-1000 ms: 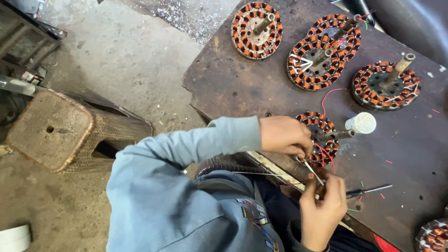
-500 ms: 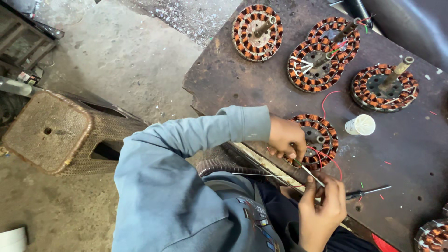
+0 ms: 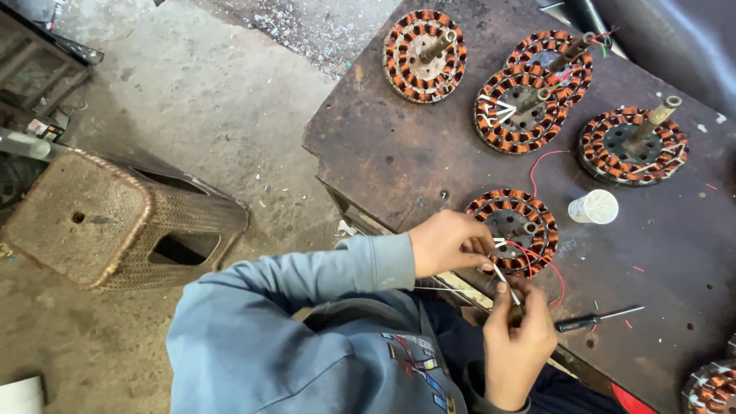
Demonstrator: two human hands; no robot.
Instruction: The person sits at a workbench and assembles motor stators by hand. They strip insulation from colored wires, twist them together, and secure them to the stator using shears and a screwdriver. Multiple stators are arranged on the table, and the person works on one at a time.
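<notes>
A copper-wound motor stator with a short shaft lies at the near edge of the dark metal table. My left hand, in a blue sleeve, pinches white-sleeved wire ends at the stator's near rim. Just below it, my right hand grips a white-sleeved wire that runs up to the left hand. A thin red wire loops from the stator past my right hand.
Several more wound stators stand on the table: one at the back, two overlapping, one at the right. A small white cylinder, a dark screwdriver, and a metal stool on the concrete floor.
My left hand has slid down to the stator's near rim, and my right hand has risen to meet it on the white wire. The view has shifted slightly.
</notes>
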